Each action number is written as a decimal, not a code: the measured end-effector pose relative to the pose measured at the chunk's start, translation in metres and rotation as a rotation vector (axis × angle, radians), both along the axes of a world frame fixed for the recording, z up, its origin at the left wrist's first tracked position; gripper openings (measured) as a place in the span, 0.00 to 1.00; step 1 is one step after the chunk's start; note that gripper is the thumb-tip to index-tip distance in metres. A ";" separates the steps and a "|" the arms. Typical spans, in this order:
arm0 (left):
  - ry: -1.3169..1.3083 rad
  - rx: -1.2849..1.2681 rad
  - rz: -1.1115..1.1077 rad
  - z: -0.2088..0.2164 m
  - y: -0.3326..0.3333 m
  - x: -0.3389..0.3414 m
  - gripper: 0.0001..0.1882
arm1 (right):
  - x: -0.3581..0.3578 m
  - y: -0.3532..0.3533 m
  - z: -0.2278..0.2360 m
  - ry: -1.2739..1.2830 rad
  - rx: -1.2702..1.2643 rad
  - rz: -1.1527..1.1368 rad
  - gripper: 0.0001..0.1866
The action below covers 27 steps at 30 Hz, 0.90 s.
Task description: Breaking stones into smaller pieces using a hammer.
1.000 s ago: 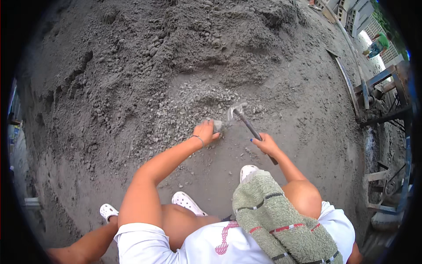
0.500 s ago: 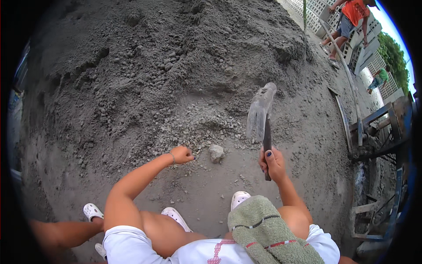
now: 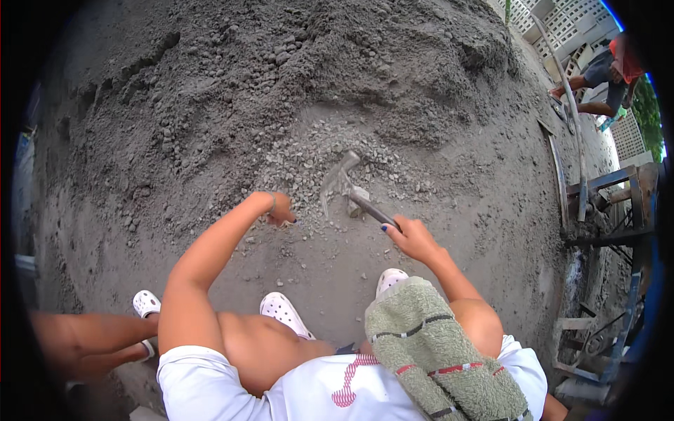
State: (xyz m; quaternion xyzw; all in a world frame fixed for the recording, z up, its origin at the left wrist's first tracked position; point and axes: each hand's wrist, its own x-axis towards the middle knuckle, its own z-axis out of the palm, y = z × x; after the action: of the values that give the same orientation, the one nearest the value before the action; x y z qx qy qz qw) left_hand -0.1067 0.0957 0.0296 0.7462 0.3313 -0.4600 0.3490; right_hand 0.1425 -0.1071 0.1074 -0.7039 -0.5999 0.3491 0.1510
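My right hand (image 3: 413,237) grips the dark handle of a hammer (image 3: 372,208). Its metal head is smeared by motion and lies over the left side of a pale grey stone (image 3: 359,204); whether they touch I cannot tell. The stone rests on the ground at the near edge of a patch of broken stone chips (image 3: 302,158). To the left of the stone, my left hand (image 3: 281,209) hangs low over the chips, its fingers curled downward. What is in those fingers, if anything, is hidden.
Beyond the chips rises a large heap of grey sand (image 3: 281,63). A metal frame (image 3: 611,231) and a long pole (image 3: 567,91) are at the right. Someone in an orange top (image 3: 625,63) is at the far right; another person's leg (image 3: 91,333) is close on my left. A green towel (image 3: 428,344) covers my right leg.
The hammer has swung down and left from its raised position onto the stone. My left hand has shifted slightly left, away from the stone. The person in orange appears farther right.
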 end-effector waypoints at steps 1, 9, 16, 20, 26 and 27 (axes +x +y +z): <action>-0.022 0.006 0.001 0.002 0.003 -0.002 0.22 | -0.001 0.002 0.027 0.063 0.096 -0.041 0.14; 0.060 0.025 -0.010 0.004 0.004 -0.007 0.22 | 0.003 -0.020 -0.024 0.254 0.420 -0.167 0.12; 0.101 0.025 -0.083 0.000 -0.006 -0.006 0.21 | 0.011 -0.016 -0.080 0.034 -0.197 -0.257 0.21; 0.067 0.013 0.002 -0.003 -0.001 -0.012 0.22 | 0.009 0.009 0.011 0.381 0.089 -0.290 0.19; 0.118 0.031 -0.038 0.004 0.000 -0.012 0.23 | -0.007 0.022 0.036 0.721 0.737 -0.169 0.17; 0.102 0.031 -0.067 0.000 0.000 0.002 0.23 | -0.001 0.010 0.003 0.704 0.777 -0.202 0.17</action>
State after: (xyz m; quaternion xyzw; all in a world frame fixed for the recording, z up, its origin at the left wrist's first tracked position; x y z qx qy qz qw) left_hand -0.1050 0.0958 0.0301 0.7379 0.3306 -0.5035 0.3045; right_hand 0.1415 -0.0967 0.1100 -0.4905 -0.5271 0.3001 0.6257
